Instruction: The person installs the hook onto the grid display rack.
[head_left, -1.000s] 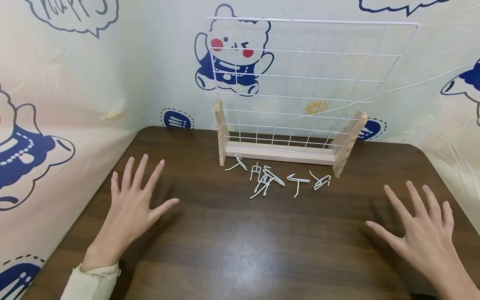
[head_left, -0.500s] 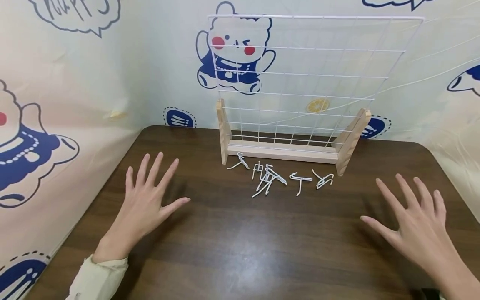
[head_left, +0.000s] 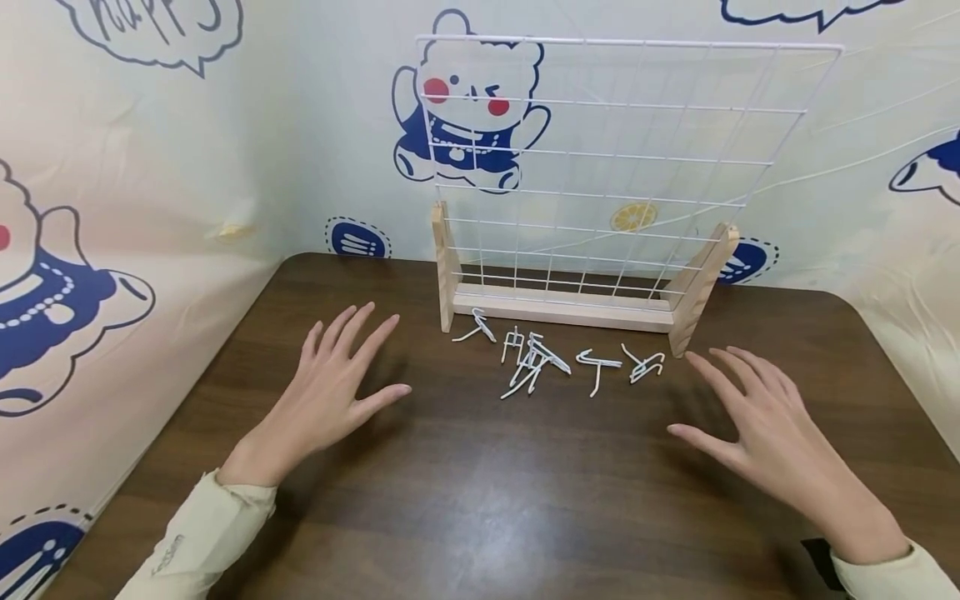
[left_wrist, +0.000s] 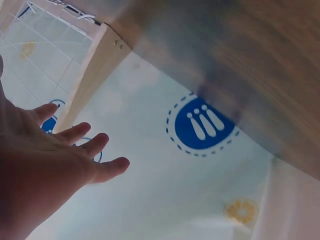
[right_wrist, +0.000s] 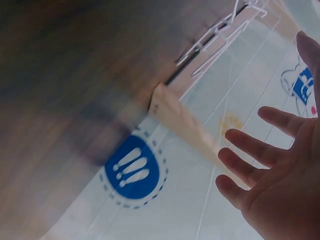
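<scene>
Several white metal hooks [head_left: 598, 362] lie loose on the brown table [head_left: 480, 500], some tangled in a small heap [head_left: 534, 360]. Behind them stands a white wire grid [head_left: 600, 175] held upright in a wooden stand [head_left: 562, 307]. My left hand [head_left: 330, 392] is over the table left of the hooks, fingers spread, holding nothing. To the right, my right hand [head_left: 765, 425] reaches in with fingers extended and thumb apart, also holding nothing; its index fingertip is near the stand's right foot. Both wrist views show bare palms, the left hand [left_wrist: 60, 145] and the right hand [right_wrist: 270, 160].
Patterned cloth [head_left: 330, 125] hangs behind and beside the table, with cartoon bears and blue ovals. The stand's wooden side posts [head_left: 444, 267] rise at either end of the grid, close to the table's back edge.
Both hands have moved inward toward the hooks, the left one to the right and the right one to the left. Hooks and grid stand stay where they were.
</scene>
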